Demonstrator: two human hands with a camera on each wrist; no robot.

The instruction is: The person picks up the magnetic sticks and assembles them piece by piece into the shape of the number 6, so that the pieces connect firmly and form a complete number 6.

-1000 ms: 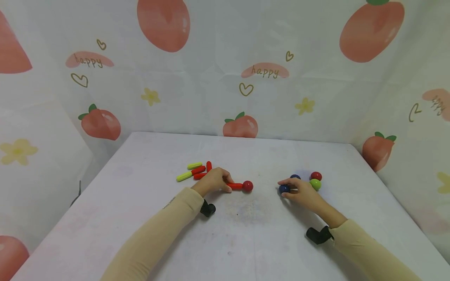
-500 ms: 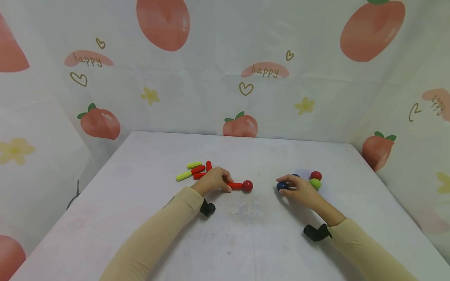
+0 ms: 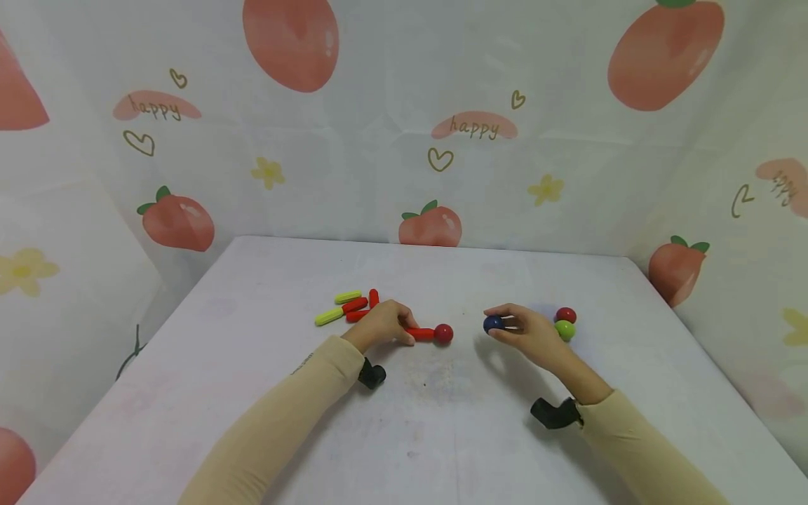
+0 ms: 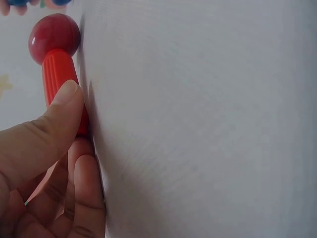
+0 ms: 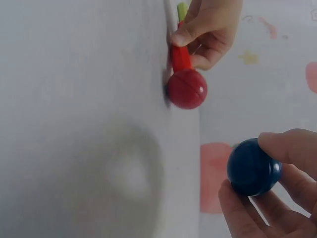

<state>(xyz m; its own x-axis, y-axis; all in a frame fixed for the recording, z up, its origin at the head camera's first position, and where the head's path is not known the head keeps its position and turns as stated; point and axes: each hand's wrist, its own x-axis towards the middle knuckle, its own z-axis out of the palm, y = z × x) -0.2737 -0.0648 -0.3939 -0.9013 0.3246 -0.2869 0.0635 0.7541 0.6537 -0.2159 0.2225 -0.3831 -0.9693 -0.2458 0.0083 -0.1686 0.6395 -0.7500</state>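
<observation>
My left hand (image 3: pixel 386 324) pinches a red ribbed stick (image 4: pixel 59 72) between thumb and fingers, low over the table. A glossy red ball (image 3: pixel 444 334) sits against the stick's far end. To the right, my right hand (image 3: pixel 527 335) holds a dark blue ball (image 3: pixel 493 325) by its fingertips. In the right wrist view that blue ball (image 5: pixel 252 167) hangs above the table with a seam round it, apart from the red ball (image 5: pixel 187 89). Behind the left hand lie yellow-green sticks (image 3: pixel 329 317) and red sticks (image 3: pixel 355 305).
Beyond the right hand, another red ball (image 3: pixel 566 315) and a lime green ball (image 3: pixel 564 330) lie side by side on the white table (image 3: pixel 442 428). A printed cloth (image 3: pixel 353 154) hangs behind the table. Black wrist cameras (image 3: pixel 555 414) jut out under the sleeves.
My right hand has lifted the blue ball and carried it left, toward the red ball. A second blue ball has gone out of sight behind that hand. The left hand keeps its hold in place.
</observation>
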